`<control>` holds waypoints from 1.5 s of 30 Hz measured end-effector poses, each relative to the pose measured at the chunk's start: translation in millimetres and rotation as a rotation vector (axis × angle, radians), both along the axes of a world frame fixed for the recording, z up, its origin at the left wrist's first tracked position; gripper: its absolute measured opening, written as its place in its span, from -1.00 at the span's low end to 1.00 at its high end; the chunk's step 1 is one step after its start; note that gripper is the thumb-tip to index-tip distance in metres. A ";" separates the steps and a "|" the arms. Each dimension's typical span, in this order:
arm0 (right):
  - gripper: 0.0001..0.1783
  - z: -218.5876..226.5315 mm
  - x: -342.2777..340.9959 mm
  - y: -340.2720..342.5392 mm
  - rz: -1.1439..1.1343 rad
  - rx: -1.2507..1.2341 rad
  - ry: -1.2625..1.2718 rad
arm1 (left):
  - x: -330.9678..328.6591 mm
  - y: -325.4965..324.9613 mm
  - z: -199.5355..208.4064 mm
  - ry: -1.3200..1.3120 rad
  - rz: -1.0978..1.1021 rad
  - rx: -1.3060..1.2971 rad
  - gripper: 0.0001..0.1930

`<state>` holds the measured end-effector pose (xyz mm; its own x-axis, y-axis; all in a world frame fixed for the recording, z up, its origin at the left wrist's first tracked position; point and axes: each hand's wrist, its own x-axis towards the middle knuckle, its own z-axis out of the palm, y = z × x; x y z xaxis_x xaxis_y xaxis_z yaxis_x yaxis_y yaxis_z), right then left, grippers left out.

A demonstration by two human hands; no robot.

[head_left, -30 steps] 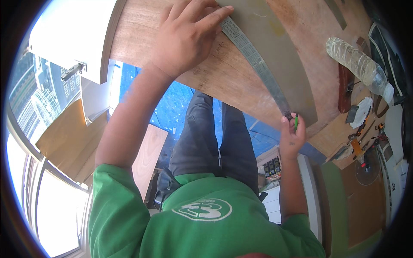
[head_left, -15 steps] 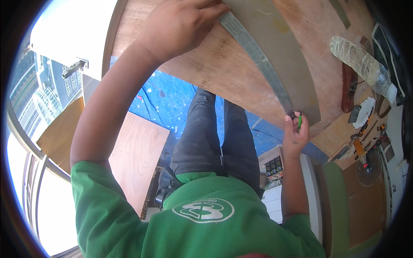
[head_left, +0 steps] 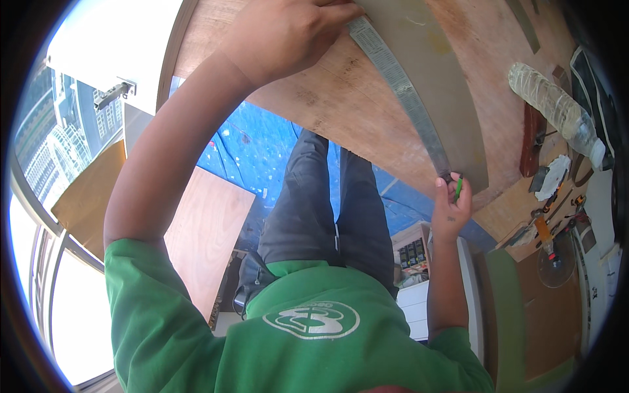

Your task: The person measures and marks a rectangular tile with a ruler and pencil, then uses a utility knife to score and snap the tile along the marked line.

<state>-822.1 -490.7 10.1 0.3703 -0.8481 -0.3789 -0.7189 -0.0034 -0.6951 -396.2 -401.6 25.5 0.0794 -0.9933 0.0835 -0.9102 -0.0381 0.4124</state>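
At the left, a plywood panel point(head_left: 208, 229) stands below the bench edge. The left hand point(head_left: 285, 39) reaches over the board point(head_left: 327, 98), fingers bent at the ruler's upper end; I can't tell whether they grip or just press. The ruler point(head_left: 403, 88) slants down along the grey strip's point(head_left: 452, 85) left edge. At its lower end, the right hand point(head_left: 452, 213) pinches a slim green tool point(head_left: 458, 189). Farther right lies a clear bottle point(head_left: 557, 108).
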 end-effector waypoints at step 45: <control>-0.66 58.7 49.0 -51.0 0.320 -0.056 0.023 | -149.8 24.7 -33.9 0.009 0.105 0.007 -0.44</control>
<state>-773.1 -541.7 68.8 0.6136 -0.7096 -0.3464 -0.6908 -0.2698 -0.6709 -546.0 -376.9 -8.4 0.1837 -0.9801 0.0757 -0.8973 -0.1358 0.4200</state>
